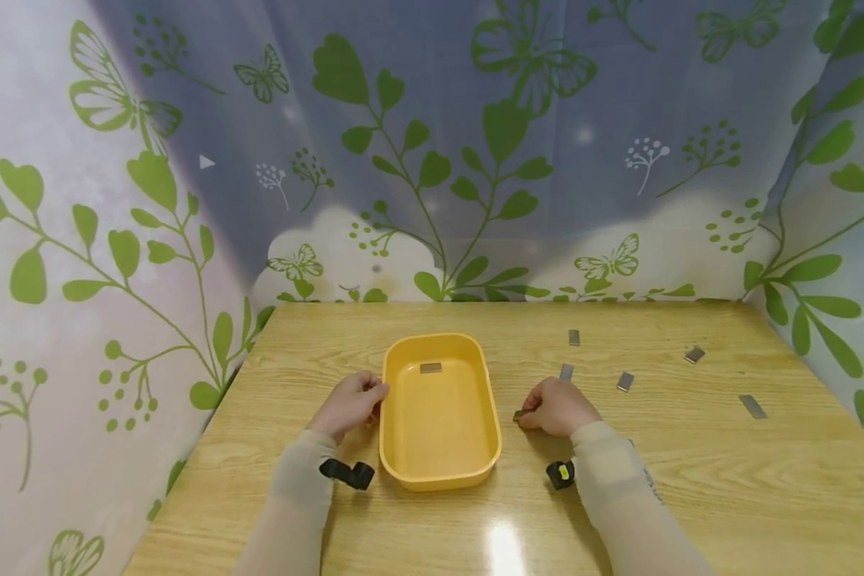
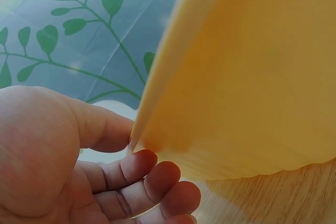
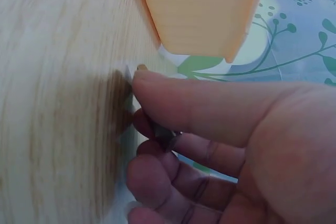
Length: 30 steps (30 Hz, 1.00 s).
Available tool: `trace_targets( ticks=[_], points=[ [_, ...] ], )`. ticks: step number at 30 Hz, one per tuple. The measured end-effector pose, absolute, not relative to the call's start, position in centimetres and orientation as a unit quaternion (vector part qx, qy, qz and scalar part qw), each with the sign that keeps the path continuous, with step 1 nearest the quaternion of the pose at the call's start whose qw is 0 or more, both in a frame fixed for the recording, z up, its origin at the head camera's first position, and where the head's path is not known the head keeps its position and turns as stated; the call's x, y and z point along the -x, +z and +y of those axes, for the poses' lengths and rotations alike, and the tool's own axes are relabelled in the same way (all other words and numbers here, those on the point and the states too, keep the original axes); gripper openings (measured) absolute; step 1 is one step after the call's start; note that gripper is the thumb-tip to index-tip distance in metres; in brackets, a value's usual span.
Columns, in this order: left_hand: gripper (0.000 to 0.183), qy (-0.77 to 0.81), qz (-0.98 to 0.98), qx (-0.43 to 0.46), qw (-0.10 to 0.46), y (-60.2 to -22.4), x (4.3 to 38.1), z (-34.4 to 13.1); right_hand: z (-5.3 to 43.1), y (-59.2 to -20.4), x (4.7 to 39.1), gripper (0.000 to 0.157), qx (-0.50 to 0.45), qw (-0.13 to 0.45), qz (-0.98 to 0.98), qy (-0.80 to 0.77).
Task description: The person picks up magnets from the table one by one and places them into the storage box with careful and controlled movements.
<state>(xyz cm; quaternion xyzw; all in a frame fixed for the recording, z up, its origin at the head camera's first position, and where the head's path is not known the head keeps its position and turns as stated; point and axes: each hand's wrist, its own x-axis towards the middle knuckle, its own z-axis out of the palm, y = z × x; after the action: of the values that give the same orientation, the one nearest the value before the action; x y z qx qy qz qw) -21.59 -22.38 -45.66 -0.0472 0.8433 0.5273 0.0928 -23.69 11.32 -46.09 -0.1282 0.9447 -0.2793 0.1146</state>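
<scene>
A yellow plastic tub point(image 1: 439, 480) stands upright on the table, with one small flat grey rectangular piece point(image 1: 430, 368) lying inside at its far end. At the tub's left side, my left hand point(image 1: 351, 404) pinches the wall near the rim; in the left wrist view the thumb and fingertips point(image 2: 163, 179) meet at its edge. To the right of the tub, my right hand point(image 1: 558, 406) pinches another small dark flat piece point(image 1: 522, 415) low over the table. The right wrist view shows that piece point(image 3: 163, 131) mostly hidden behind the thumb and fingers.
Several similar grey pieces lie scattered on the right of the wooden table point(image 1: 691, 480): one piece point(image 1: 566, 372) just beyond my right hand, another point(image 1: 625, 382) farther right, and one point(image 1: 752, 406) near the right side. A leaf-patterned curtain point(image 1: 432, 160) hangs behind the table.
</scene>
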Motion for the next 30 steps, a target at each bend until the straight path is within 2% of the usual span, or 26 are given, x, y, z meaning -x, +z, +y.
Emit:
trace_targets(
  ticks=[6,12,22,30],
  points=[
    [0.025,0.53,0.842,0.043,0.095,-45.7,21.6,-22.7,11.5,-45.8,23.6,0.013,0.137,0.126,0.944,-0.274],
    [0.025,0.532,0.841,0.039,0.096,-45.6,21.7,-22.9,11.7,-45.7,23.8,0.011,0.126,0.112,0.942,-0.291],
    [0.024,0.533,0.84,0.035,0.097,-45.5,21.9,-22.8,11.2,-45.1,24.0,0.02,0.13,0.033,0.937,-0.323],
    [0.023,0.532,0.84,0.037,0.094,-45.8,21.8,-22.8,10.0,-43.8,23.6,0.023,0.14,0.008,0.938,-0.318]
  ],
)
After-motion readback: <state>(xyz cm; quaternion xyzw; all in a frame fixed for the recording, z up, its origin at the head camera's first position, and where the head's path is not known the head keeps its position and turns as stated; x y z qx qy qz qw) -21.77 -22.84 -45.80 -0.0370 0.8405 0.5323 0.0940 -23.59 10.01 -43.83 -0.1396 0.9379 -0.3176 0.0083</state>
